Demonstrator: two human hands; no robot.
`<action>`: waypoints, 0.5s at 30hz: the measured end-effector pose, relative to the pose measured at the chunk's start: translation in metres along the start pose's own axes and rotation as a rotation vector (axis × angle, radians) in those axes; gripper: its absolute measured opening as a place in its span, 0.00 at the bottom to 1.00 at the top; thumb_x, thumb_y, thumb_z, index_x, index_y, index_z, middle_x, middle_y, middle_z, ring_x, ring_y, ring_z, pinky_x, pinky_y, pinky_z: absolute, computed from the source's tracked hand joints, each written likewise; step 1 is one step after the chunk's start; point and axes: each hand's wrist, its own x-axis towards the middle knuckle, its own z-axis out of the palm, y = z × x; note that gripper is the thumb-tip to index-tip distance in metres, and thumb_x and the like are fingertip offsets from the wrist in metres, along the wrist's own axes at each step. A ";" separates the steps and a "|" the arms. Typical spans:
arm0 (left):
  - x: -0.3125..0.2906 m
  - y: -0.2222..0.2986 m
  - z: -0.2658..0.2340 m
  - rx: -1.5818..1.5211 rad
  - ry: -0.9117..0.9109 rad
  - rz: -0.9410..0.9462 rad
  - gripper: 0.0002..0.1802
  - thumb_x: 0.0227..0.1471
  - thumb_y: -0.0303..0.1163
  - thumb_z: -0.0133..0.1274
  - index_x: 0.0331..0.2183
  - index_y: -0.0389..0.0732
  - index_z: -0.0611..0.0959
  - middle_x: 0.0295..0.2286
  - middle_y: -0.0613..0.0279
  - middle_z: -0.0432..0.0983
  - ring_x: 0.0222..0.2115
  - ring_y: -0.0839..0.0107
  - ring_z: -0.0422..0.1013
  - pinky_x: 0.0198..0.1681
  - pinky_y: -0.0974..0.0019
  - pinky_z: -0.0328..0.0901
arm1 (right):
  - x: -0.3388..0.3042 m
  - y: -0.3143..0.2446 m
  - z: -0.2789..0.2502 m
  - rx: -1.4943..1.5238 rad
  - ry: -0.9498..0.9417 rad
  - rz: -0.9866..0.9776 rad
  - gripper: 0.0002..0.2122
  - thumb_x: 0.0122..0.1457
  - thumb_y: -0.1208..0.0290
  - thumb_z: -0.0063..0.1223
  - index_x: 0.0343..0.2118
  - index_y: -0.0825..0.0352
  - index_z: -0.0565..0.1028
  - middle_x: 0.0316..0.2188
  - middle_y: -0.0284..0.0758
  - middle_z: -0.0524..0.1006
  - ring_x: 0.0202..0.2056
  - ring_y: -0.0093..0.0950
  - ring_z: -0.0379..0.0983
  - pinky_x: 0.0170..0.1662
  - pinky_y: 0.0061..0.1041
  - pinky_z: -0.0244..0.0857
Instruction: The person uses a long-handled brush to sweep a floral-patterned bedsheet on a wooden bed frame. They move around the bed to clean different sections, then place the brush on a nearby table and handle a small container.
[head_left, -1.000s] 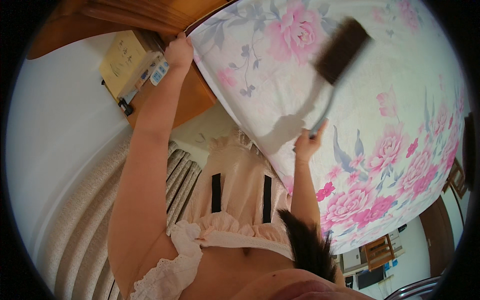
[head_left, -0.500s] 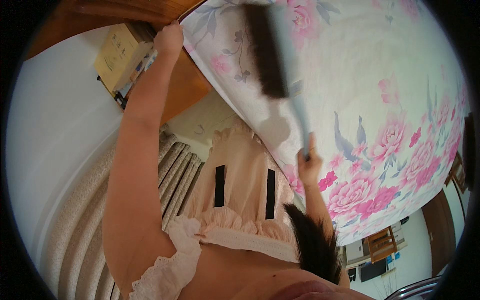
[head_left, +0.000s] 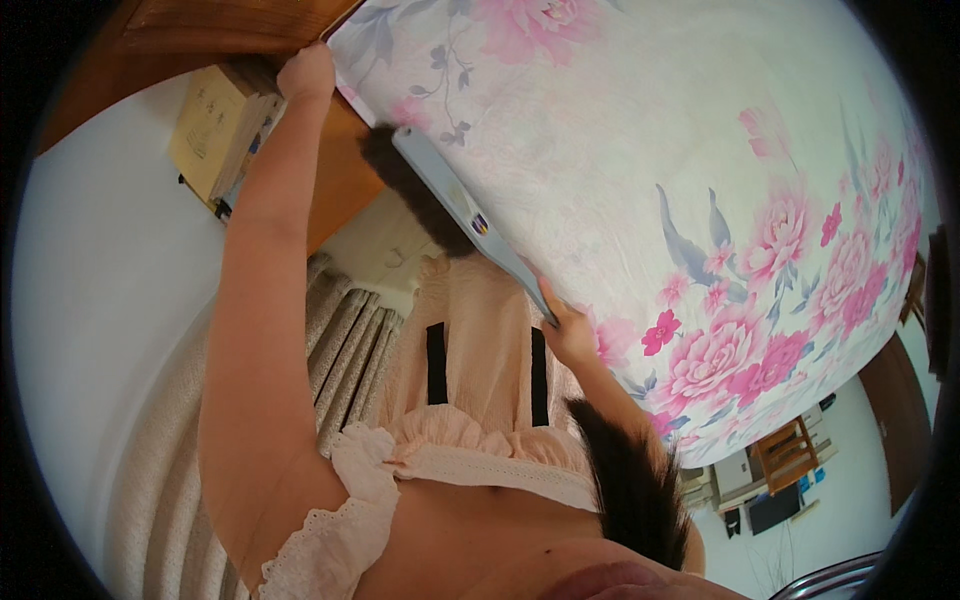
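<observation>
My right hand (head_left: 566, 335) is wrapped around the lower end of the grey handle (head_left: 520, 272) of a brush (head_left: 462, 208), grasping it firmly. The brush slants up and to the left from my fist, along the near edge of the flowered sheet (head_left: 620, 180), its dark bristles (head_left: 415, 195) facing left, out past that edge, and its far end in front of the wooden nightstand (head_left: 342, 170). From here I cannot tell whether the brush touches the cloth. My left hand (head_left: 306, 72) reaches up to the sheet's corner, just beside the brown headboard (head_left: 215, 25), with the fingers clenched; whether any cloth is caught inside them I cannot tell. The sheet is white with pink blooms and grey-blue leaves, and it fills most of the space to my right. Beyond my left forearm a yellow book (head_left: 208, 128) lies on top of other books on the nightstand. Below are a ribbed beige curtain (head_left: 160, 450) and my pale peach dress (head_left: 485, 350) with two black strips. At the lower right, well apart from my hands, stand a wooden chair (head_left: 787, 455) and a brown door (head_left: 893, 420).
</observation>
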 end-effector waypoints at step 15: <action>-0.054 0.037 0.015 -0.623 0.484 0.021 0.22 0.43 0.31 0.50 0.43 0.36 0.70 0.33 0.52 0.72 0.35 0.56 0.70 0.40 0.58 0.64 | 0.036 0.011 0.004 0.107 0.683 -0.037 0.31 0.46 0.83 0.44 0.57 0.62 0.56 0.28 0.48 0.74 0.22 0.27 0.69 0.27 0.24 0.64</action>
